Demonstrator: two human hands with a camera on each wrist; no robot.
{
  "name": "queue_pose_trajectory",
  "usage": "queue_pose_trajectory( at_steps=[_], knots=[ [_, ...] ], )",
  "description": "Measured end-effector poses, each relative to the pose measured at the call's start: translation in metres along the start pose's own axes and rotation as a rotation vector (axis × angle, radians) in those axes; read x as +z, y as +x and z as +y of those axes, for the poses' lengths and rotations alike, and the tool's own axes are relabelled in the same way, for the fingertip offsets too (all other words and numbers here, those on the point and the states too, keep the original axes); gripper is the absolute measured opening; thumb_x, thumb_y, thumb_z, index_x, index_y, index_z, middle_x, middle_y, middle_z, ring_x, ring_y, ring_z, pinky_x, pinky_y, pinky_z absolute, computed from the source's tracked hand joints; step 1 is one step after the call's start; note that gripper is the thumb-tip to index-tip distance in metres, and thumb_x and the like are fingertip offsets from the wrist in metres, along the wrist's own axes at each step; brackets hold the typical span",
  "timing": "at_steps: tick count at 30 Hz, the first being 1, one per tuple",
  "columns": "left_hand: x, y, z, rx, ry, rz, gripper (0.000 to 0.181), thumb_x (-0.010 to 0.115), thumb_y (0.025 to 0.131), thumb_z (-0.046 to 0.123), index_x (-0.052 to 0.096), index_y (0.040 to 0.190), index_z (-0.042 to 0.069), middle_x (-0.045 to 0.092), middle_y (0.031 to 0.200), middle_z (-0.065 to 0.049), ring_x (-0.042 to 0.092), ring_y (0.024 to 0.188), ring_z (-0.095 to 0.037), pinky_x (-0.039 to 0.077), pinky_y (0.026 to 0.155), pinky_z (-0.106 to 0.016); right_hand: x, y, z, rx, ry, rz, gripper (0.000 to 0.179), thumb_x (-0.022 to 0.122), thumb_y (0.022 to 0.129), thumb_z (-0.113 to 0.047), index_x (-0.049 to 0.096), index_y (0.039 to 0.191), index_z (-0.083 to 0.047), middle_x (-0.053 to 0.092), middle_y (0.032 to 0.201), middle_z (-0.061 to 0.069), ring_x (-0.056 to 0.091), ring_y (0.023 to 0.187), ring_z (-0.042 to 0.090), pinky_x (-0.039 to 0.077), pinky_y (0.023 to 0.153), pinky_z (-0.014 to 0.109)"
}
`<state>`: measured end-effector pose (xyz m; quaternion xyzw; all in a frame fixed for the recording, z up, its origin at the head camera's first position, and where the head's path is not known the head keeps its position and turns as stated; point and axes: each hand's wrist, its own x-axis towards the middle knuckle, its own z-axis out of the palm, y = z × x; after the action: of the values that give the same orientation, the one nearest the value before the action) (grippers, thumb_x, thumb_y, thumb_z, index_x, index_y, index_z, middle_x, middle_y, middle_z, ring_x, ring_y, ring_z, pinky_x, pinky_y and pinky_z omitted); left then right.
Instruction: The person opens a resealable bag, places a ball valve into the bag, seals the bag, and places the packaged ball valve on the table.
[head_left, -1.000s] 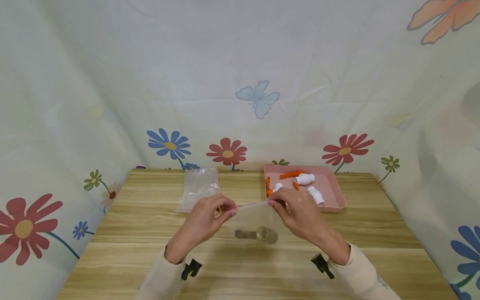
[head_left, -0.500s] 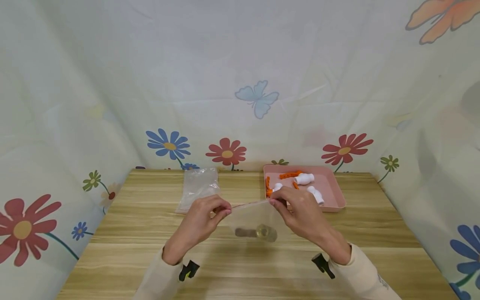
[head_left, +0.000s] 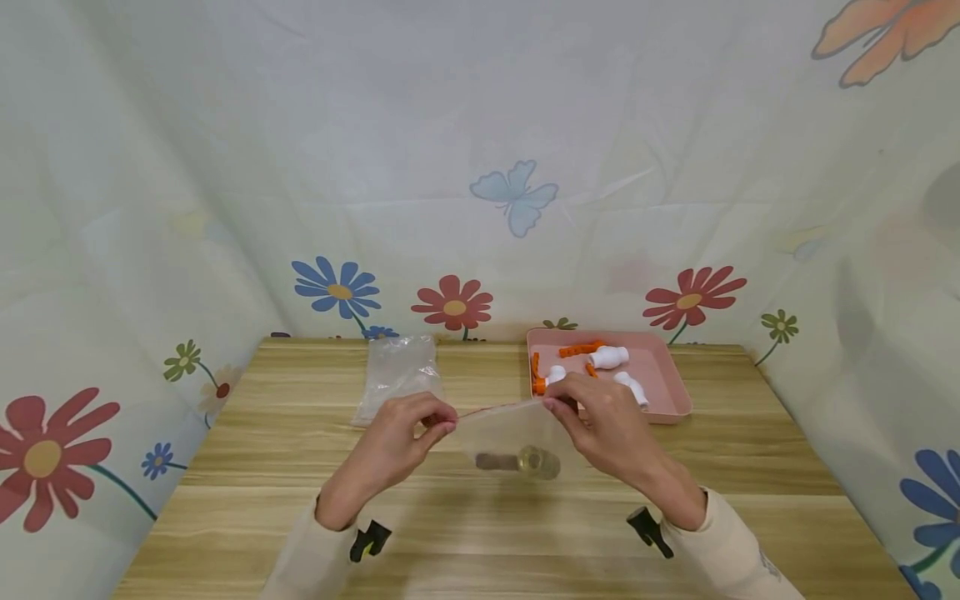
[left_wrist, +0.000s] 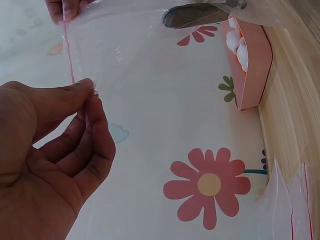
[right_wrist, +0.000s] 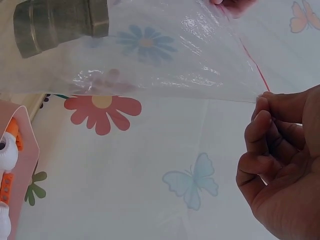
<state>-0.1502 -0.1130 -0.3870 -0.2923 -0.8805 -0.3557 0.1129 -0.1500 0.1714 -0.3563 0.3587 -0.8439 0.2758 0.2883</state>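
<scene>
A clear zip-lock bag (head_left: 487, 429) with a red line along its top hangs between both hands above the table. My left hand (head_left: 397, 442) pinches one top corner between thumb and index finger. The opposite corner is pinched by my right hand (head_left: 611, 429). Low inside the bag lies a brass-coloured valve (head_left: 534, 462) with a dark handle (head_left: 497, 461), blurred through the plastic. The right wrist view brings its ridged metal body (right_wrist: 60, 25) close, while the dark handle (left_wrist: 195, 16) shows in the left wrist view. The bag's mouth looks flat and drawn straight.
At the back right stands a pink tray (head_left: 667, 387) with white valves (head_left: 609, 357) that have orange handles (head_left: 581, 350). Flat clear bags (head_left: 401, 375) lie at the back left of the wooden table (head_left: 285, 467). A flowered curtain (head_left: 525, 275) rises behind.
My left hand has drifted a little to the left, and the right slightly to the right. More of the bag's top edge shows between them. The valve inside has shifted slightly right.
</scene>
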Motion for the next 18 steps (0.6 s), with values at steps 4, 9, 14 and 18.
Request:
queue_pose_trajectory(
  at_steps=[4,9,14,18],
  knots=[
    [0.000,-0.001,0.000,0.012,0.008,0.009,0.005,0.072,0.087,0.008,0.072,0.092,0.011,0.069,0.085,0.003,0.058,0.075,-0.007,0.050,0.064,-0.019,0.001,0.000,0.000,-0.001,0.011,-0.003,0.012,0.077,0.079,-0.002,0.070,0.085,-0.009,0.068,0.077,-0.004,0.051,0.062,0.003,0.041,0.056,0.016],
    [0.001,-0.002,0.000,0.027,0.043,0.030,0.007,0.074,0.087,0.012,0.072,0.093,0.014,0.068,0.087,0.006,0.060,0.078,-0.006,0.053,0.070,-0.023,0.002,0.000,-0.001,-0.019,0.020,0.003,0.014,0.077,0.078,0.000,0.069,0.084,-0.010,0.067,0.076,-0.005,0.050,0.062,0.002,0.039,0.056,0.013],
    [0.009,0.002,0.003,0.087,-0.015,0.021,0.010,0.072,0.089,0.017,0.072,0.099,0.014,0.069,0.090,0.007,0.061,0.081,-0.004,0.053,0.073,-0.023,0.003,0.001,-0.002,-0.031,0.033,0.003,0.014,0.077,0.078,0.000,0.069,0.084,-0.009,0.067,0.075,-0.005,0.049,0.061,0.001,0.038,0.056,0.011],
    [0.013,0.007,0.008,0.107,-0.027,0.019,0.008,0.070,0.090,0.017,0.072,0.097,0.014,0.069,0.089,0.005,0.059,0.077,-0.004,0.054,0.070,-0.025,0.004,0.001,-0.003,-0.017,0.041,-0.008,0.013,0.077,0.079,0.000,0.069,0.085,-0.009,0.068,0.076,-0.004,0.049,0.060,0.001,0.038,0.055,0.011]
  ],
)
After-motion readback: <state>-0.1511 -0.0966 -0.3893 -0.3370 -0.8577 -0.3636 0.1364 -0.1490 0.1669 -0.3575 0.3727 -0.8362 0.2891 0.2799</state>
